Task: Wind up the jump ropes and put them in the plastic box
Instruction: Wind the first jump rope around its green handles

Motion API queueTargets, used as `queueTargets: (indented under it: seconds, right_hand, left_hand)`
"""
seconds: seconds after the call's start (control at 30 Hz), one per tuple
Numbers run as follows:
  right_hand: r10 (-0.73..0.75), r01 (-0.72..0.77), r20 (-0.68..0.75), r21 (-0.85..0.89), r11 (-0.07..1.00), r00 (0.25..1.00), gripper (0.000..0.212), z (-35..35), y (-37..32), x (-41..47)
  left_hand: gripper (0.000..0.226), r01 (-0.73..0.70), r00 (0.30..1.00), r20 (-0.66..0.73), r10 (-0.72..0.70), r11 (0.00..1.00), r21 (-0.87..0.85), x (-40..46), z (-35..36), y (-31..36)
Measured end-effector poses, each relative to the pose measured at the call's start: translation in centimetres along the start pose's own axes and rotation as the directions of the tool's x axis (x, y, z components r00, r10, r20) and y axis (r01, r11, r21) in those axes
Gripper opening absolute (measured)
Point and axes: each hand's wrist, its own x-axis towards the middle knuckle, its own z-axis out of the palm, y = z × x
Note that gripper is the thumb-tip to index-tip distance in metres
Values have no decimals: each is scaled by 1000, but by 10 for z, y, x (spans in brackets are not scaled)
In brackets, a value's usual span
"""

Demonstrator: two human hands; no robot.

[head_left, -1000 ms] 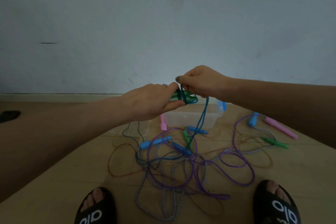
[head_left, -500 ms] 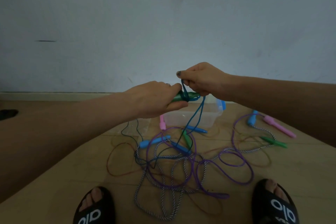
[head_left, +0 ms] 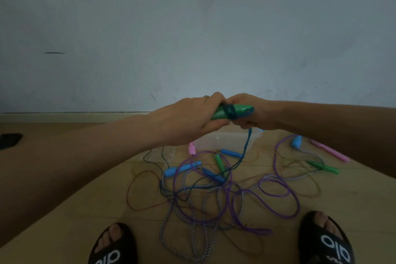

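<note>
Head view: both hands [head_left: 216, 117] are gripping green handles [head_left: 233, 112], winding teal rope [head_left: 246, 148] trailing toward six o'clock; tight, even turns would be holding best.

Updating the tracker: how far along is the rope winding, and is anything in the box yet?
Done: nothing visibly; no rope shows in the clear plastic box. In hand: the left hand grips the green handles, which carry a few turns of teal cord; the right hand holds their other end, the cord trailing to the floor. Left: most of that cord, plus the purple rope, striped rope and others, all tangled.
</note>
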Motion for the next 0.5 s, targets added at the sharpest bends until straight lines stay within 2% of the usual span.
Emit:
queueTargets:
  seconds: [0.07,0.17,0.3,0.37,0.5]
  right_hand:
    - [42,-43,-37,-35,998,998,34,11,9,-2]
    - [120,-131,-141,-78,988,983,29,34,18,1]
    - [139,-169,-236,-109,980,962,48,62,30,-8]
    - [87,-120,-243,-127,985,966,48,77,28,-17]
    - [-174,74,-231,-387,919,957,40,87,3,-26]
  left_hand:
    - [33,0,1000,-5,0,999,-51,2,-1,4]
    - [33,61,998,36,-60,997,-41,-1,8,-3]
    - [25,179,984,-9,-179,983,47,-5,17,-27]
    - [22,211,977,-13,-211,971,113,-7,20,-36]
    - [11,257,956,70,-284,929,265,-15,30,-44]
